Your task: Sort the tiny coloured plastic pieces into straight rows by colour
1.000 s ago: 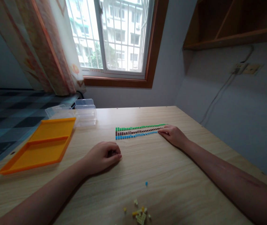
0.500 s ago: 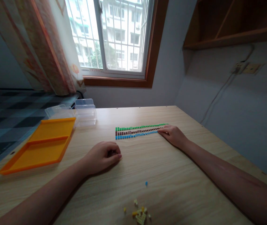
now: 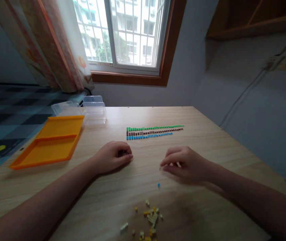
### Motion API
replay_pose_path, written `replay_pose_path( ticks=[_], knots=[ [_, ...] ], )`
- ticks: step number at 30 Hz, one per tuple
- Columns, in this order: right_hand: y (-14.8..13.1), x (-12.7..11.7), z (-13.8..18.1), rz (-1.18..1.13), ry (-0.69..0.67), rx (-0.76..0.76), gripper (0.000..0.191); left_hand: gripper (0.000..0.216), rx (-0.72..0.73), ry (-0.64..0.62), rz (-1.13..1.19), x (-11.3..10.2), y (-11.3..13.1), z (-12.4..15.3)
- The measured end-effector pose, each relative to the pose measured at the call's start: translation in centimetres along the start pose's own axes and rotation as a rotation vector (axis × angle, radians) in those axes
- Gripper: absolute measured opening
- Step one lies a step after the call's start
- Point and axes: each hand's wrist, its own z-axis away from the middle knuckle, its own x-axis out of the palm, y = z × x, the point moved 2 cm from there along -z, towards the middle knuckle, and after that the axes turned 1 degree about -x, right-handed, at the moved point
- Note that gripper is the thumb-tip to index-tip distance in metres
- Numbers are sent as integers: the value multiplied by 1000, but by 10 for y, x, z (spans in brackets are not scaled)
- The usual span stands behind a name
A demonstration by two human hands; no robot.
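Blue is the colour nearest the right hand point(image 3: 186, 164), which a second ago lay at the far right end of the bead rows and has now drawn back toward the body. It hovers low over the wooden counter point(image 3: 208, 134), fingers curled and thumb brought close to the fingertips; whether anything tiny sits between them I cannot tell. Just in front of it, toward the body, lies a single blue bead point(image 3: 158, 184), apart from the hand and untouched.

The left hand point(image 3: 114, 156) has stayed where it was, resting on the counter in a loose fist, fingers folded in on something small and dark that is mostly hidden.

Beyond both hands run three straight rows, well apart from the right hand now: the green row point(image 3: 155, 128) farthest, the brown row point(image 3: 154, 131) in the middle, the blue row point(image 3: 149, 135) nearest. With the hand withdrawn, their right ends show, and the blue row stops short of the other two.

Near the counter's front edge lies a scatter of yellow beads point(image 3: 151, 217). Off to the left sits an open orange tray point(image 3: 49, 142), with clear plastic boxes point(image 3: 92, 112) behind it.
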Motion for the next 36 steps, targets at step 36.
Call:
replay_pose_path(
  ticks=[36],
  knots=[
    [15, -21, 6, 155, -236, 1, 18, 24, 2, -11, -9, 0, 3, -1]
  ],
)
